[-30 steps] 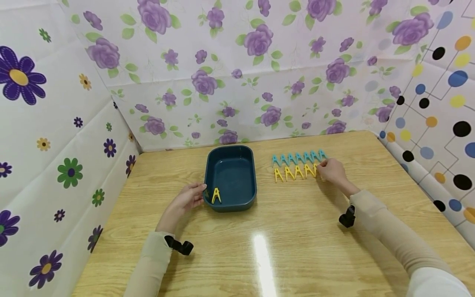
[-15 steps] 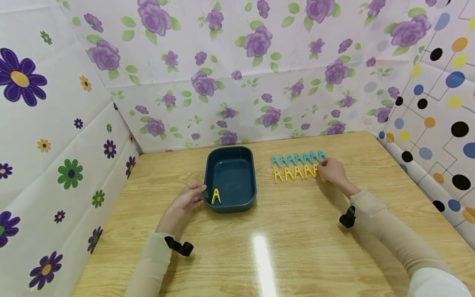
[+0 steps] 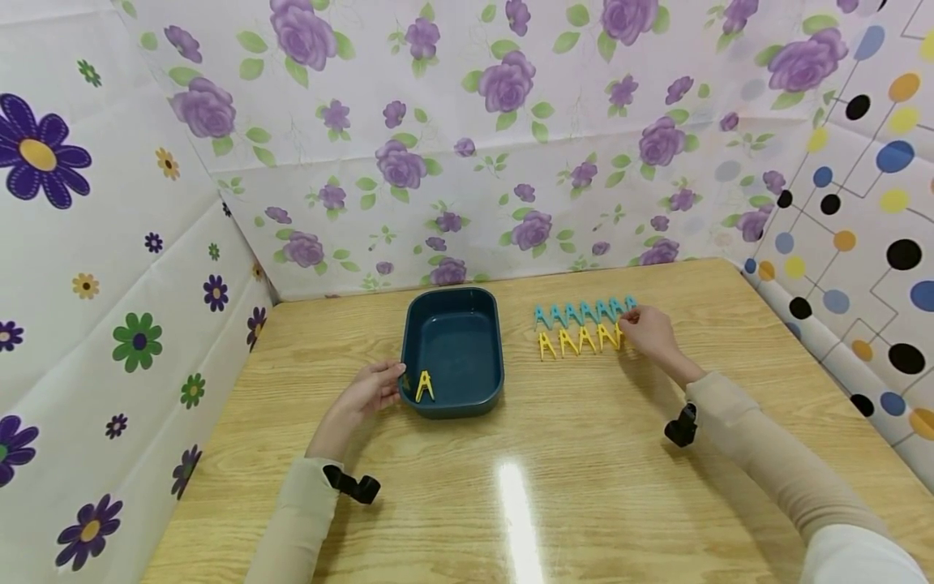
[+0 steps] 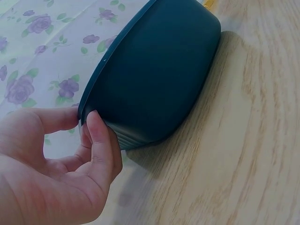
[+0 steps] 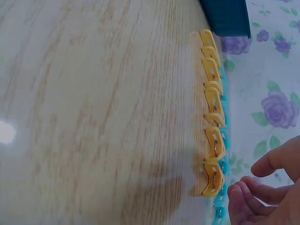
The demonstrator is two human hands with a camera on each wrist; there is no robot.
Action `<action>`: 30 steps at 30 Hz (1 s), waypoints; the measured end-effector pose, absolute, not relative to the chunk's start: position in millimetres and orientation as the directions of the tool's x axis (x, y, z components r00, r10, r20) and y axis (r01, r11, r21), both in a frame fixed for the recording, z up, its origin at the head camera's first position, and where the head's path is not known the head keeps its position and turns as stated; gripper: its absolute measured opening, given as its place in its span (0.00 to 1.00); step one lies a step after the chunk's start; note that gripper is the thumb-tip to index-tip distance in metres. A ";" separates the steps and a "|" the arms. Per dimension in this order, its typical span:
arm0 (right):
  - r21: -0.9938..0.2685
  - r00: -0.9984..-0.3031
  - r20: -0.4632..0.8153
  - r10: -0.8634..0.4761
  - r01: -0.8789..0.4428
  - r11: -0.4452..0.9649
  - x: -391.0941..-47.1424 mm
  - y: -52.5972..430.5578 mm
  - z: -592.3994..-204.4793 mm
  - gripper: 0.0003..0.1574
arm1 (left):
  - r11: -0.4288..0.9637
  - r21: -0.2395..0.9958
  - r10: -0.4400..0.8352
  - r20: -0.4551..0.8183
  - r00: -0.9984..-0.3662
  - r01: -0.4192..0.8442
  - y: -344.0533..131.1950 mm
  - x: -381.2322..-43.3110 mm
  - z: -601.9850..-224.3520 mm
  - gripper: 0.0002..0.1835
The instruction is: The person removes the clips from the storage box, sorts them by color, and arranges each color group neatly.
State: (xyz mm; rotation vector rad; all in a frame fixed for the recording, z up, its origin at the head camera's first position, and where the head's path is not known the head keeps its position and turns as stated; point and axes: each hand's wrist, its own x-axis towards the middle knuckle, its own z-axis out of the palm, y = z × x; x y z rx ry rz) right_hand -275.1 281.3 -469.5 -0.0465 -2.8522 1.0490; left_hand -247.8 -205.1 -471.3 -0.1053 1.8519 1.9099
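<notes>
My left hand [image 3: 365, 391] pinches the near-left rim of a dark teal plastic basin [image 3: 456, 345], thumb on one side of the wall and fingers on the other. A yellow clothespin [image 3: 425, 381] stands inside the basin's near-left corner. Right of it, several yellow clothespins [image 3: 586, 332] stand in a row in front of a row of blue clothespins [image 3: 586, 309]. At the right end of both rows is my right hand [image 3: 653, 334]. In the right wrist view its bent fingers [image 5: 238, 199] and thumb are apart with nothing between them, close by the last yellow clothespin [image 5: 209, 189].
The wooden table [image 3: 584, 487] carries the basin and both rows. A purple-flowered sheet [image 3: 409, 211] hangs along its back edge, with patterned sheets at either side. Each wrist wears a black camera mount [image 3: 682, 426].
My right hand has shifted slightly back and up from the end of the yellow row toward the last blue clothespin. The left hand and basin stay put.
</notes>
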 end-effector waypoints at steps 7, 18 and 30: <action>-0.679 -0.990 0.134 0.032 -0.068 0.731 -277.9 272.7 -467.4 0.19 | 0.024 0.922 0.260 -0.379 -0.888 -0.386 -204.8 -247.7 -471.8 0.22; -0.701 -0.988 0.150 -0.032 -0.129 0.701 -280.5 252.9 -469.2 0.18 | 0.037 0.920 0.254 -0.386 -0.887 -0.390 -203.9 -247.6 -472.3 0.17; -0.722 -0.984 0.152 -0.091 -0.173 0.670 -284.6 231.8 -471.9 0.17 | 0.034 0.916 0.243 -0.397 -0.885 -0.401 -203.6 -247.0 -470.4 0.24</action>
